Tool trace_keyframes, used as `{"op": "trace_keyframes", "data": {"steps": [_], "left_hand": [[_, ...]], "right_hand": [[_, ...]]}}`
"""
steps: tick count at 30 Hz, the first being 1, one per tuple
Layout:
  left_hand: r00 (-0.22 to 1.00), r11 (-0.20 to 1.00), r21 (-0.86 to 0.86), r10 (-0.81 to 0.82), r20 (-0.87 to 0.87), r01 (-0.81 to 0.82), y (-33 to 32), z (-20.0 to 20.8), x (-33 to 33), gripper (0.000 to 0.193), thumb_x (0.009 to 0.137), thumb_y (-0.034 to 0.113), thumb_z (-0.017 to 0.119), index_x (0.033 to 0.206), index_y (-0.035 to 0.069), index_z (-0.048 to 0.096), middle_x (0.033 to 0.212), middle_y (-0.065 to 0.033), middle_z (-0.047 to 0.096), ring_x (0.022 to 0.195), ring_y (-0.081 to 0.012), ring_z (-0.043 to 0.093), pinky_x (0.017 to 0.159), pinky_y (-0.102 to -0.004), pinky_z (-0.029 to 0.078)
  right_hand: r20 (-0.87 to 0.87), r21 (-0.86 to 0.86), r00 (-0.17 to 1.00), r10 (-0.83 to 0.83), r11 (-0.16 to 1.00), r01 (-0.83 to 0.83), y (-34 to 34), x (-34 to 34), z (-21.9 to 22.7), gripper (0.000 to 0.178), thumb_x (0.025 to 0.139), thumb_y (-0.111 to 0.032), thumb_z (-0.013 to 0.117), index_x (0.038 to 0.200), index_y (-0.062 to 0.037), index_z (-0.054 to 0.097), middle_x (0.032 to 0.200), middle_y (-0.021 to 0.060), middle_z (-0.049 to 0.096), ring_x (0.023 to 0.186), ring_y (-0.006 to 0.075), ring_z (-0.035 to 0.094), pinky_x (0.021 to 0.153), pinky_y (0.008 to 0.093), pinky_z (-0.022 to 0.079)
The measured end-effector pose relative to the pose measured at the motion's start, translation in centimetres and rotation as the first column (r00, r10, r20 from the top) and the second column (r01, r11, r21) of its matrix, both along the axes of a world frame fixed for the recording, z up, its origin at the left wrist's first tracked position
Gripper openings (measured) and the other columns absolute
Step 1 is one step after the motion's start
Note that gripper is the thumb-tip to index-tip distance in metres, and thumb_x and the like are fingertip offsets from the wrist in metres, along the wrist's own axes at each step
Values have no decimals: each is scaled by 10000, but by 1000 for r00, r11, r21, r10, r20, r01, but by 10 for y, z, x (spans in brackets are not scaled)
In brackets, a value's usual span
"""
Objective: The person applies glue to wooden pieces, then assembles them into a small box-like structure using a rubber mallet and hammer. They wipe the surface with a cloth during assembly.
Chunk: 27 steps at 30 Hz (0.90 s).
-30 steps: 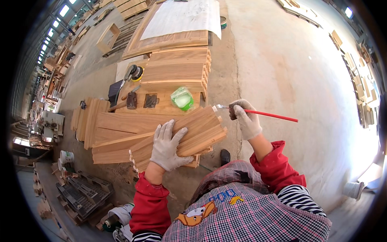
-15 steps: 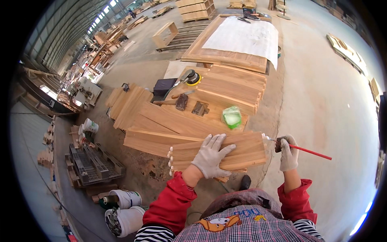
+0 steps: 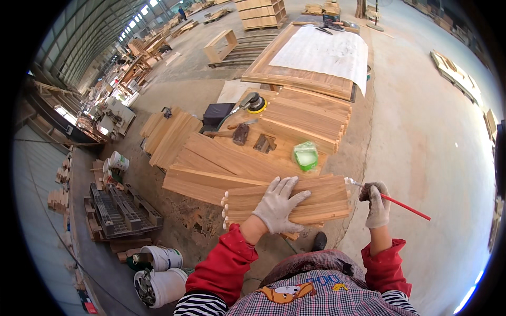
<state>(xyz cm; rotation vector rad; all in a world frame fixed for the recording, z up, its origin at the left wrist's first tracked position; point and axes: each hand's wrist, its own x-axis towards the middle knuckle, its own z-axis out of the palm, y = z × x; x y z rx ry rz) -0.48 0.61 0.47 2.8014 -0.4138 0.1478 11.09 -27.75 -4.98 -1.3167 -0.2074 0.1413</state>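
Observation:
My left hand (image 3: 278,206), in a pale glove, lies open with spread fingers on top of a stack of wooden boards (image 3: 328,196). White stuff coats the tenon-like nubs along the stack's left end. In its stained pale glove, my right hand (image 3: 377,204) is closed round a thin brush with a red handle (image 3: 410,208). The whitened brush tip is at the upper right corner of the stack, by the white-coated end. Beyond the boards stands a green-rimmed tub (image 3: 305,157) lined with clear plastic, with white paste in it.
A mallet (image 3: 241,134), a sander with a yellow rim (image 3: 256,104) and a dark box (image 3: 217,114) lie on the wooden work surface. More boards (image 3: 305,118) are stacked behind. White buckets (image 3: 167,287) and a black pallet (image 3: 124,213) stand on the floor at left.
The whole view has shifted slightly. My left hand stays flat on the boards, and the brush in my right hand remains at their right end, its handle tilted a little lower.

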Motion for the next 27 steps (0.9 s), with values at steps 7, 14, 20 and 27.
{"op": "trace_keyframes", "data": {"steps": [7, 14, 20, 27], "left_hand": [[1000, 1000, 3, 4, 2, -4, -3, -1, 2, 895, 585, 566, 800, 1345, 163, 554, 1409, -270, 415, 1315, -445, 398, 1140, -562, 253], [1000, 999, 17, 27, -14, -26, -4, 1, -3, 918, 550, 540, 830, 1345, 175, 550, 1424, -266, 407, 1328, -437, 383, 1151, -558, 232], [1000, 1000, 18, -2, -4, 2, -9, -1, 6, 931, 523, 517, 842, 1328, 146, 557, 1422, -267, 410, 1312, -449, 392, 1140, -568, 244], [999, 1000, 27, -9, 35, 8, -6, -5, 3, 921, 534, 538, 834, 1314, 128, 565, 1420, -259, 418, 1292, -458, 409, 1128, -575, 256]], "right_hand": [[-24, 12, 999, 22, 1000, -22, -4, -7, 6, 185, 979, -173, 522, 995, 1, 583, 819, 41, 575, 728, 120, 541, 677, 280, 477], [20, -112, 1000, -15, 994, 17, -5, -21, 21, 165, 971, -103, 491, 952, 18, 602, 779, 20, 569, 710, 87, 516, 654, 249, 449], [85, -194, 996, -38, 980, 53, -4, -23, 18, 151, 933, -73, 510, 918, 27, 622, 757, 45, 564, 695, 118, 514, 647, 278, 441], [118, -314, 991, 63, 949, -23, -15, -31, 17, 173, 972, -114, 489, 931, 23, 587, 771, 31, 556, 699, 86, 491, 631, 247, 427]]}}
